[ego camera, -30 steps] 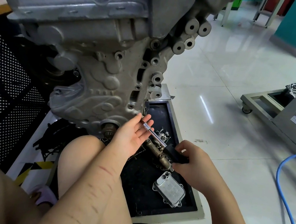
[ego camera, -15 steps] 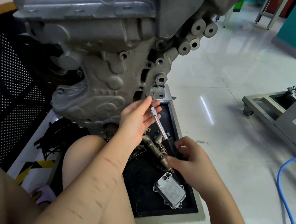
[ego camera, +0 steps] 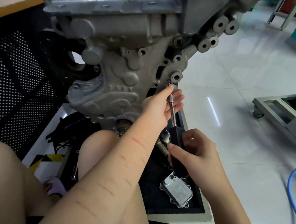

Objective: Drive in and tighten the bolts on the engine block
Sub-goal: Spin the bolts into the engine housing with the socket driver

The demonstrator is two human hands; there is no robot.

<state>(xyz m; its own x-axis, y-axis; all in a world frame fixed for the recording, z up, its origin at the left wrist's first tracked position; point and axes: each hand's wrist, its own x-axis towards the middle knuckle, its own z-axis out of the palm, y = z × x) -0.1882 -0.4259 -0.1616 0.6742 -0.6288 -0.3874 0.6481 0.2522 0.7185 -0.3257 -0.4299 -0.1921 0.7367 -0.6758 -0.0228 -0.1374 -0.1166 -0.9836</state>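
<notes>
- The right hand (ego camera: 197,156) grips the black handle of a screwdriver (ego camera: 175,134), fingers curled round it.
- The left hand (ego camera: 161,107) is above the right one, fingers nearly straight, cradling the tool's metal shaft near its tip.
- The tip points up at a bolt hole on the engine block (ego camera: 124,56), just above the left fingertips; whether it touches a bolt I cannot tell.
- A black tray (ego camera: 196,208) lies below both hands, with a silver ribbed part (ego camera: 176,190) in it under the right wrist.
- A blue hose (ego camera: 294,197) curves over the floor right of the right forearm.
</notes>
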